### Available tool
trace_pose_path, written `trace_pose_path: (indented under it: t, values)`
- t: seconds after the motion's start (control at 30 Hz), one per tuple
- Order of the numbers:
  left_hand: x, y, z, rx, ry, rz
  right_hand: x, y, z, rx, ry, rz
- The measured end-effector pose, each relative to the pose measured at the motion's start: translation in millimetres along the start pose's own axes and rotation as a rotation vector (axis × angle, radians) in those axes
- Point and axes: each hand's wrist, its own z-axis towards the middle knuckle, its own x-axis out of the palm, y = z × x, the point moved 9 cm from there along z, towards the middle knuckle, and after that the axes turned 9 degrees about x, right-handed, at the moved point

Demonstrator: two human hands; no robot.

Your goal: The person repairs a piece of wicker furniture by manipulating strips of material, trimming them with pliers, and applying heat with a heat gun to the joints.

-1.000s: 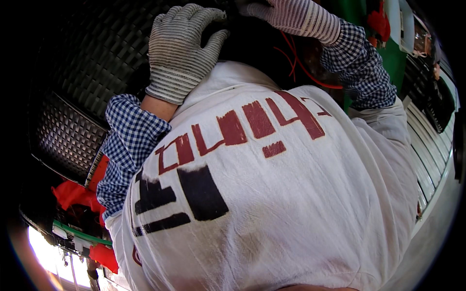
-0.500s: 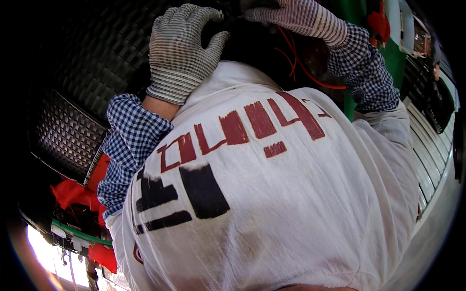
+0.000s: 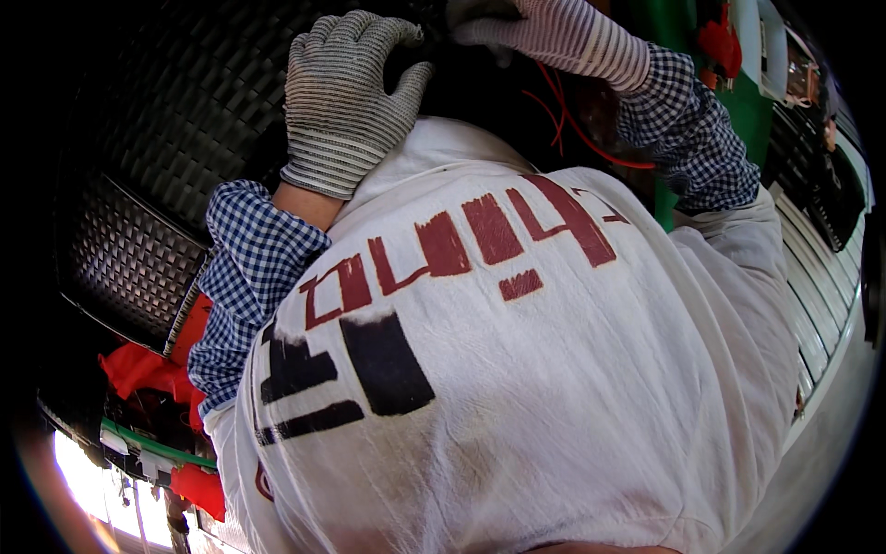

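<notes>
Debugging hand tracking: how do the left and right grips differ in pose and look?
Left grip points up the frame; right grip points left. Left grip's thumb and forefinger show plainly apart; right grip's fingers are partly lost in darkness. Bare skin shows between left grip and sleeve; none shows at right grip. Both wear striped gloves.

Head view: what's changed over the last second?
The right hand shifted slightly right, then back left. Its fingertips are blurred against the dark, so no grip or release can be told. The left hand, red wire and woven panel look unchanged.
</notes>
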Motion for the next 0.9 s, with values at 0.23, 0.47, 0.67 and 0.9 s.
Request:
trace_pose_path:
  t: [0.23, 0.47, 0.67, 0.9]
  values:
    - [-4, -4, 4, 0.005, -0.017, 0.003, 3, -3, 4, -0.006, 0.028, 0.035]
    - [-7, -6, 14, 0.009, -0.049, -0.006, 0, -6, 4, -0.305, -0.192, -0.22]
    - [-1, 12, 26, -0.091, -0.008, -0.151, -68, 14, -22, -0.424, -0.628, -0.219]
    - [5, 18, 17, -0.092, 0.042, -0.155, -208, -44, -129, -0.252, -1.411, -0.535]
